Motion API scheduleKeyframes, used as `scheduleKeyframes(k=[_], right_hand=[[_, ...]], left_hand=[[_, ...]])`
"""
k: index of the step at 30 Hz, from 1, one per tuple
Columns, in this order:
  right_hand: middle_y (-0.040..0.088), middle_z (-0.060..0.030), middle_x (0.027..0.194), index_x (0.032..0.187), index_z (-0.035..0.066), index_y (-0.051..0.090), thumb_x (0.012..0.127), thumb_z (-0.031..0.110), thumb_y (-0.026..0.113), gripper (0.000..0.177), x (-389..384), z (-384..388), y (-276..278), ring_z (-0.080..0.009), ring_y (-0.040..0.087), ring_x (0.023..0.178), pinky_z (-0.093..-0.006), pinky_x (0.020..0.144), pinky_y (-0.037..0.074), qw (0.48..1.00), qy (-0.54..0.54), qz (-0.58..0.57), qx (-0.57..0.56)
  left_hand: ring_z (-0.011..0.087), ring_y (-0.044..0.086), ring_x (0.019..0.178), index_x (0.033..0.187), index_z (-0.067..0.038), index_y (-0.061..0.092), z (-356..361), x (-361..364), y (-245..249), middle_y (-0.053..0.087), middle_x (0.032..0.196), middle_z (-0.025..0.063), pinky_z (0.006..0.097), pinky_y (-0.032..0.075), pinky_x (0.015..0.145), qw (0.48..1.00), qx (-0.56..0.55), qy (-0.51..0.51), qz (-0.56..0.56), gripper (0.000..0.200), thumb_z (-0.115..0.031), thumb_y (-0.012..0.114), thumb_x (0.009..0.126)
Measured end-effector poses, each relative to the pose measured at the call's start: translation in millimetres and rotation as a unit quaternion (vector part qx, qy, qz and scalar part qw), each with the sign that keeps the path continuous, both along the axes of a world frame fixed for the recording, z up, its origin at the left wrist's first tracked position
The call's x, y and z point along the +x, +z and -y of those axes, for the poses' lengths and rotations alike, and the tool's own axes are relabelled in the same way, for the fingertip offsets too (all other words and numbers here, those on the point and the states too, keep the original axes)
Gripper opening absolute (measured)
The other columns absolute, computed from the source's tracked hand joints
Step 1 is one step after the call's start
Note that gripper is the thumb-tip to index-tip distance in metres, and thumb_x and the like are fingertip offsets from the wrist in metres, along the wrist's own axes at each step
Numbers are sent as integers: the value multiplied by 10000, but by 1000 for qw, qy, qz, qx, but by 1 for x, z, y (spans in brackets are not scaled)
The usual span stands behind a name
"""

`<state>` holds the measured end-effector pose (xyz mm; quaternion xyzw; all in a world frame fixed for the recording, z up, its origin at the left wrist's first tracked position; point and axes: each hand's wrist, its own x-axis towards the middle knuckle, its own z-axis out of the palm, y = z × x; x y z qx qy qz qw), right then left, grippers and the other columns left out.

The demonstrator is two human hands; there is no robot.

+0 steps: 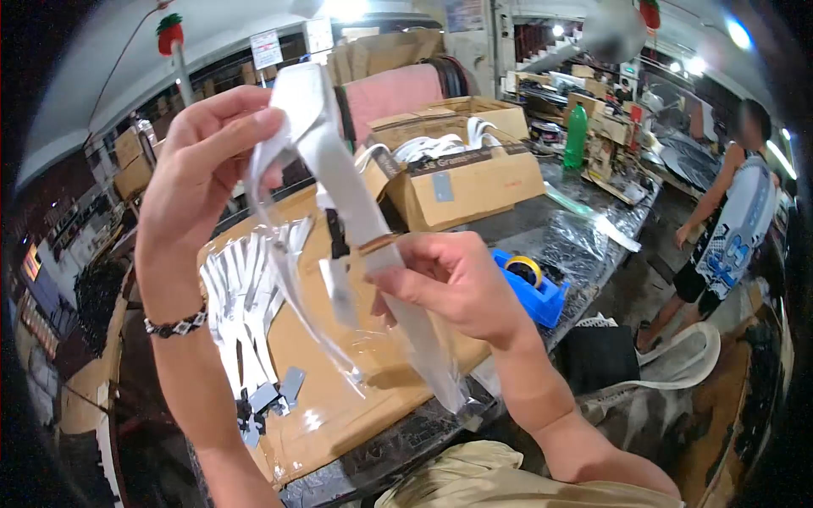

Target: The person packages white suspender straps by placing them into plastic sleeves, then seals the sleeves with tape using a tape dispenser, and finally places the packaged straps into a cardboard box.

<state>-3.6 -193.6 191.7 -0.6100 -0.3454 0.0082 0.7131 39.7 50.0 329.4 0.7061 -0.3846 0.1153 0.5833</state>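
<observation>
Head view: the strap [349, 190] is held up in front of the wearer, above the cardboard [339, 423] and clear of it; its long axis runs slantwise, from high on the left to low on the right, so that one hand is near its top and the other lower down. The left hand [212, 152] is at the upper end — thumb and fingers pressed together on the strap there; the right hand [449, 284] is pinched on it further down, thumb in front, just beneath a narrow brown band [377, 244]; below that grip the tail runs free toward the near edge of the table [423, 442]. For the tail the right hand is the nearer; for the top, the left.

A clear strip [294, 292] hangs below the left hand, apart from the right; whether it is joined to the strap I cannot tell. A black piece [336, 233] shows just left of the strap, its fixing hidden. On the cardboard, left of the strap, lies a fan of white straps [241, 296], with grey tags [291, 383] at its near end; beyond the right hand stands a box [474, 182] with more white pieces in it; the blue dispenser [546, 300] sits just right of that hand.
</observation>
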Motion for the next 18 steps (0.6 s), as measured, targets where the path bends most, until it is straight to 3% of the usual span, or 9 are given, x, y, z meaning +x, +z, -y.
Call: scheduleKeyframes(k=[7,11,14,15,17,18], right_hand=[[716,-104,882,1074,-75,655,957,149,665,253,4,2,6,-149,675,775,-290,725,544,999,-20,29,11],[710,-83,825,970,-45,665,951,182,655,228,8,-4,1,-127,679,740,-276,675,545,999,3,-9,40],[708,-76,755,909,-15,684,906,179,680,194,6,-2,1,-116,662,670,-280,625,530,998,-59,21,-15],[712,-85,802,928,-34,673,889,140,686,179,4,-1,0,-120,673,705,-275,648,534,999,-46,20,-11],[708,-85,814,909,-51,641,873,111,707,178,3,1,0,-109,672,718,-263,641,519,995,-65,55,-51],[693,-66,775,890,-35,629,881,129,717,187,4,0,-3,-90,651,680,-259,599,497,996,-60,65,-31]], left_hand=[[92,644,616,1104,57,629,2,3,-1,695,832,60,229,542,580,1000,2,-12,-17,266,-133,677,924],[84,640,631,1092,50,639,1,2,2,679,819,39,215,534,577,1000,11,-5,-17,252,-127,678,918],[64,603,641,1108,39,644,6,-3,-4,662,861,30,200,496,551,998,1,68,-16,254,-139,657,927],[63,602,649,1112,34,643,6,1,-6,661,861,29,203,485,540,998,-3,70,0,251,-135,655,927],[54,589,634,1119,20,623,11,8,-16,656,845,25,198,459,520,981,-72,179,17,248,-168,633,958],[46,570,602,1114,14,608,4,10,-11,648,819,18,195,450,514,993,23,111,27,242,-181,621,971]])
